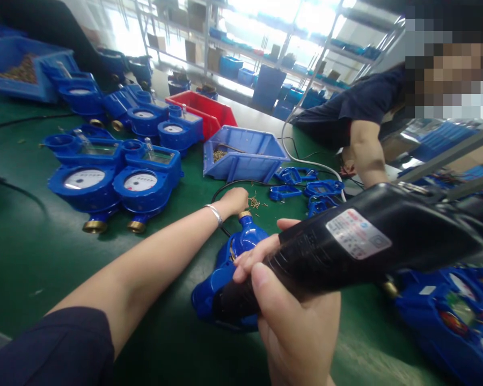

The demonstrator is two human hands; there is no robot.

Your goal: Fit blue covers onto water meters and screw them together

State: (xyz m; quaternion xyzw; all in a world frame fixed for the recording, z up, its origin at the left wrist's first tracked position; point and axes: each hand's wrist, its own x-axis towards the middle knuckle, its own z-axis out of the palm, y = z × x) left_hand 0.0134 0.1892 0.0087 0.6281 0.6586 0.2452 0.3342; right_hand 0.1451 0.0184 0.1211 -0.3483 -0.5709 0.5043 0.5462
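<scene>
My right hand [293, 316] is wrapped around a black electric screwdriver [330, 246] with a white label, its narrow end pointing down and left over a blue water meter [249, 238]. That meter lies on the green table with its brass threaded end pointing away, partly hidden by the tool and my hand. Beside the brass end, my left hand [235, 202] is closed, its fingertips turned away from view. Whatever it may hold cannot be made out. Small brass screws [255, 203] lie scattered just right of it.
Blue water meters [82, 179] stand at left, more [451, 305] at lower right. A blue bin [249, 166] with screws and a red bin [221, 112] sit behind. Blue frames [324, 187] lie near a cable. At upper right, a co-worker's arm [366, 147] reaches over the table.
</scene>
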